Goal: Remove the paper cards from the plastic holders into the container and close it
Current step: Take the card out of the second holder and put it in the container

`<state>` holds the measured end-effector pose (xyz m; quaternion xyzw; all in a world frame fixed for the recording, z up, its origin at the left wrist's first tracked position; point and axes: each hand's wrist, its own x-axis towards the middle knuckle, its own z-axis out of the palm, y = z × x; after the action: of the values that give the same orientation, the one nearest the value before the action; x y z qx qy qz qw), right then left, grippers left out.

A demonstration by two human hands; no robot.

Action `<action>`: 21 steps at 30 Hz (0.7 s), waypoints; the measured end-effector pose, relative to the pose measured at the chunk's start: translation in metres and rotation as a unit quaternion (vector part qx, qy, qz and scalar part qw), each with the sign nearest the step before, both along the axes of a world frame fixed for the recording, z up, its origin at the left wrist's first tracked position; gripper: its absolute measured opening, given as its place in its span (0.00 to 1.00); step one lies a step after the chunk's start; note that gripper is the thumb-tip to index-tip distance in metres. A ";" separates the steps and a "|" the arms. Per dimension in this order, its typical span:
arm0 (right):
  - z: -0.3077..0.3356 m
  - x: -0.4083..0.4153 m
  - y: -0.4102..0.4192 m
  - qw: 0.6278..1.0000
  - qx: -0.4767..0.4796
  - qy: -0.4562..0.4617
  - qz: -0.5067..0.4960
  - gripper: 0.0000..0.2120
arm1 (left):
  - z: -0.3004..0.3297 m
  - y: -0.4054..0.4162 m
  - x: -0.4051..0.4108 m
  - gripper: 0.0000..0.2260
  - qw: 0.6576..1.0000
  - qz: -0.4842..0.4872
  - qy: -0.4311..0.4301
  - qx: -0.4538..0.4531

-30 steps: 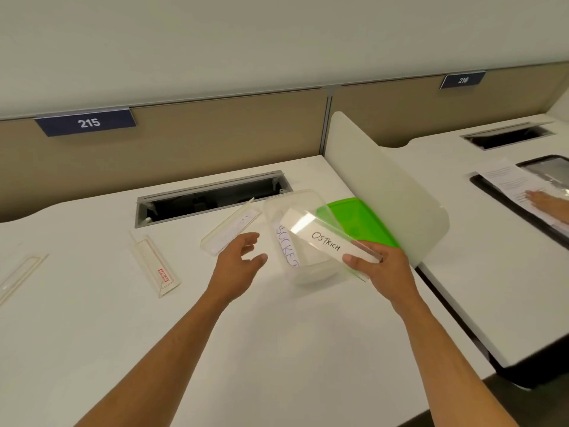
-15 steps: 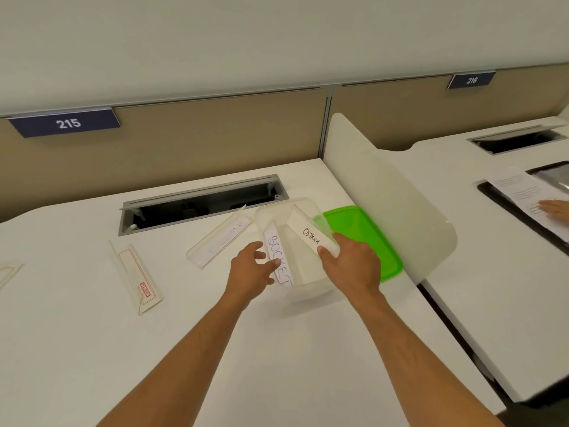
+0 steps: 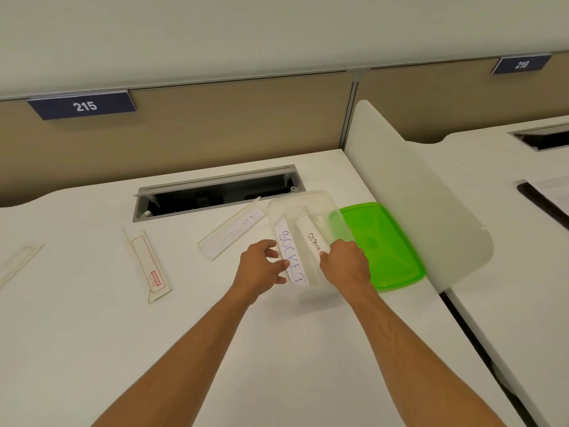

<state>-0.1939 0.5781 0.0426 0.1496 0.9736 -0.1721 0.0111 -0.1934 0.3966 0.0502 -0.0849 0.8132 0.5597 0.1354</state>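
Right hand (image 3: pixel 345 263) pinches the near end of the OSTRICH card (image 3: pixel 309 235), which slopes down into the clear container (image 3: pixel 335 217) – the far end already sits inside. Left hand (image 3: pixel 261 266) is just beside it, fingers loosely spread and touching the edge of the SOCKET card (image 3: pixel 292 257), gripping nothing that I can see. That card leans inside the same tub, between the 2 hands.

These cards look feather-light and floppy – thin paper that probably bends under its own length, so take them by a short end, or pinch mid-strip to keep them flat. The container looks light too, likely to skate on the smooth desk (image 3: pixel 154 349) if nudged.

Beyond the left hand, a plastic holder (image 3: pixel 231 232) seems to carry a card. The green lid (image 3: pixel 378 248) lies right of the right hand, touching the container – stiff plastic, best gripped at the rim.
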 end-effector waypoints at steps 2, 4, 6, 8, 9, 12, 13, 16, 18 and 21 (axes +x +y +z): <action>-0.002 -0.004 0.002 1.000 -0.001 -0.026 0.005 0.12 | -0.001 0.000 -0.001 0.25 1.000 -0.004 0.000 -0.005; -0.003 -0.008 0.003 0.999 0.001 -0.051 0.011 0.11 | -0.001 0.000 -0.002 0.24 1.000 -0.009 0.001 -0.010; -0.003 -0.012 0.004 0.997 0.003 -0.071 0.017 0.12 | -0.002 -0.001 -0.003 0.23 1.000 -0.011 0.000 -0.013; -0.003 -0.014 0.004 0.996 0.012 -0.084 0.022 0.13 | -0.002 -0.001 -0.003 0.23 1.000 -0.013 0.002 -0.015; -0.003 -0.015 0.004 0.996 0.018 -0.088 0.022 0.14 | -0.001 -0.001 -0.003 0.23 1.000 -0.013 0.002 -0.016; -0.005 -0.016 0.003 0.995 0.029 -0.094 0.024 0.14 | -0.002 -0.001 -0.003 0.24 1.000 -0.012 0.004 -0.016; -0.006 -0.016 0.003 0.995 0.032 -0.094 0.024 0.14 | -0.002 -0.001 -0.002 0.24 1.000 -0.011 0.005 -0.015; -0.009 -0.016 0.003 0.994 0.041 -0.096 0.028 0.15 | -0.003 -0.001 -0.002 0.25 1.000 -0.008 0.005 -0.014; -0.011 -0.015 0.003 0.995 0.037 -0.084 0.026 0.16 | -0.002 -0.001 0.000 0.24 1.000 -0.008 0.009 -0.015; -0.009 -0.013 0.002 0.998 0.014 -0.050 0.019 0.18 | -0.004 -0.002 0.001 0.23 1.000 -0.010 0.026 -0.009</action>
<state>-0.2070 0.5805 0.0336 0.1397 0.9768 -0.1501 0.0612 -0.1925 0.3944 0.0464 -0.0636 0.8222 0.5530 0.1190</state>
